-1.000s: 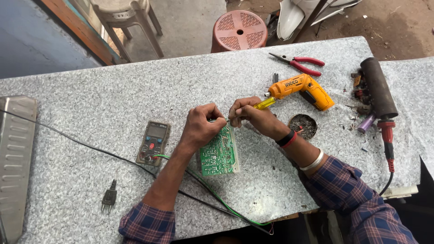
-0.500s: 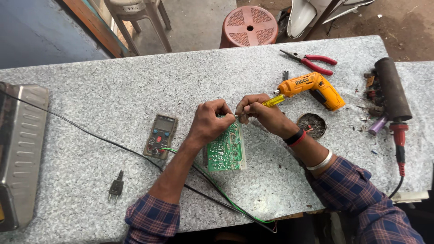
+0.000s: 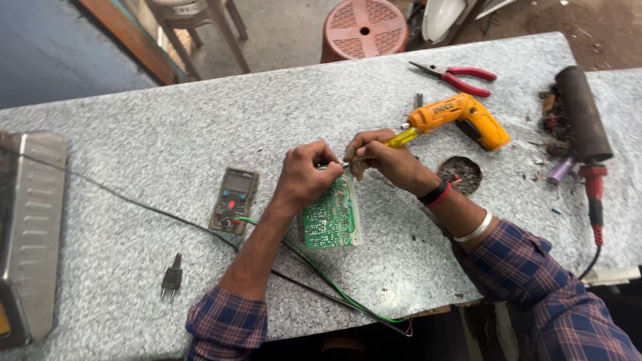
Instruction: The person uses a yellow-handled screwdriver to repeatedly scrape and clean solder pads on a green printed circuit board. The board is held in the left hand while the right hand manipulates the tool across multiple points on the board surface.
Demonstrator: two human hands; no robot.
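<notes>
Two hands at it, both mine, closed tight over the top edge of the green rectangular circuit board [image 3: 329,215], which lies near the middle of the speckled grey granite table [image 3: 167,134]. My left hand [image 3: 304,177] is curled shut, pinching the board's upper edge at its eleven o'clock corner; my right hand [image 3: 384,157] is clenched round the yellow-handled screwdriver [image 3: 401,138], its tip coming in at the board's twelve o'clock, right between my knuckles. I'd call this the probing or loosening step at the board's top edge, and the next move wants a steady tip and a firm hold on the board so it can't slide. At nine o'clock of the board sits the brown handheld multimeter [image 3: 233,199]; at two o'clock, the orange cordless screwdriver [image 3: 461,117]. A thin green wire [image 3: 321,277] trails off toward six.
</notes>
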